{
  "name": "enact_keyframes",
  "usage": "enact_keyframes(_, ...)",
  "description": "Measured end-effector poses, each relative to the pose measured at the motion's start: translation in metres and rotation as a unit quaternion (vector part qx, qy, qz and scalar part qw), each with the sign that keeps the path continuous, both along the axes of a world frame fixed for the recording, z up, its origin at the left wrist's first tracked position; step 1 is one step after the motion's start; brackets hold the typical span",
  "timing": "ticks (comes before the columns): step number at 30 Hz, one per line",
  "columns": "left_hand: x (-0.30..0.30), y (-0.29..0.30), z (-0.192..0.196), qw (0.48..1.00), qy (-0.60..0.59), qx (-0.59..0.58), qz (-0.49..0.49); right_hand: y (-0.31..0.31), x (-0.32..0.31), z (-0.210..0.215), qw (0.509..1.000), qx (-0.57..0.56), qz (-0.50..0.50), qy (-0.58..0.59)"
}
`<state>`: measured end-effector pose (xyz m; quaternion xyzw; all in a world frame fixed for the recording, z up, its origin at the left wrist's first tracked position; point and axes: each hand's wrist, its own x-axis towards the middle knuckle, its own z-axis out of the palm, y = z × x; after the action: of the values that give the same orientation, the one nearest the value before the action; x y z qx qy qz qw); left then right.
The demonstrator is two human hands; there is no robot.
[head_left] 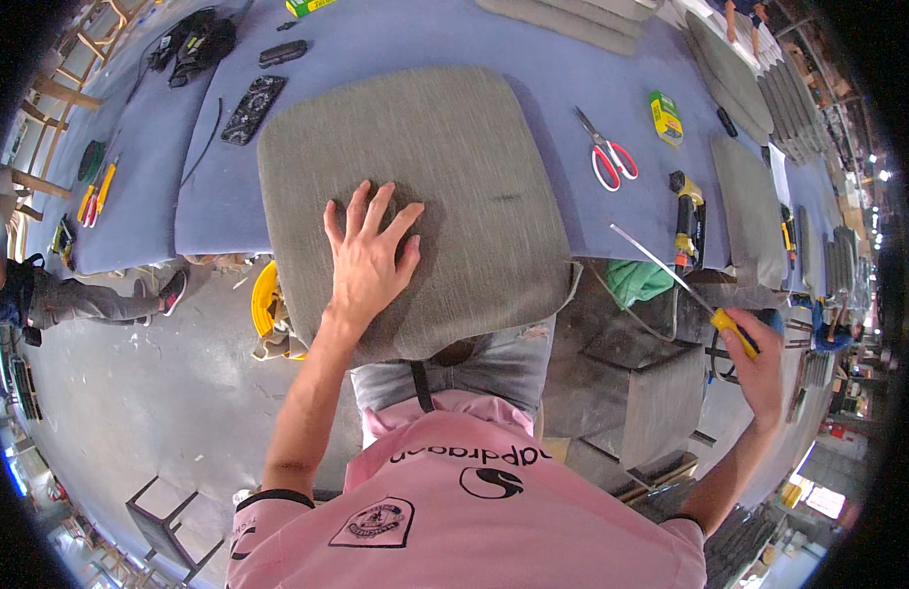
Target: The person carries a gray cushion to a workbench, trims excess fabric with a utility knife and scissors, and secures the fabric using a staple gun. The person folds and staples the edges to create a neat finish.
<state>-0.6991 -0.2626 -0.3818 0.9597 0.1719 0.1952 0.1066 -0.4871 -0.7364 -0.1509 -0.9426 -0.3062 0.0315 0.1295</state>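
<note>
A grey fabric-covered seat cushion lies on the blue-covered table, its near edge jutting out over my lap. My left hand rests flat on it with the fingers spread. Out to the right, my right hand grips the yellow handle of a screwdriver. Its long metal shaft points up and left toward the cushion's right edge, apart from it. A small dark mark shows on the fabric right of my left hand.
Red-handled scissors, a green-yellow box and a yellow-black tool lie right of the cushion. Pliers and a dark phone-like slab lie left. More grey cushions are farther right. Another person's leg shows at left.
</note>
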Motion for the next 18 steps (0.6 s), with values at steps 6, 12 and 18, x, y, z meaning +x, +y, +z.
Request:
enact_keyframes(6, 0.000, 0.003, 0.003, 0.999, 0.012, 0.036, -0.022, 0.025, -0.010, -0.009, 0.999, 0.012, 0.036, 0.019)
enact_keyframes(12, 0.014, 0.000, 0.009, 0.998, 0.034, 0.043, -0.011, 0.053, -0.006, -0.033, 0.996, 0.062, 0.069, 0.011)
enact_keyframes(18, 0.030, 0.008, 0.004, 0.994, 0.048, 0.088, -0.033, 0.088, 0.000, -0.062, 0.983, 0.029, 0.144, -0.109)
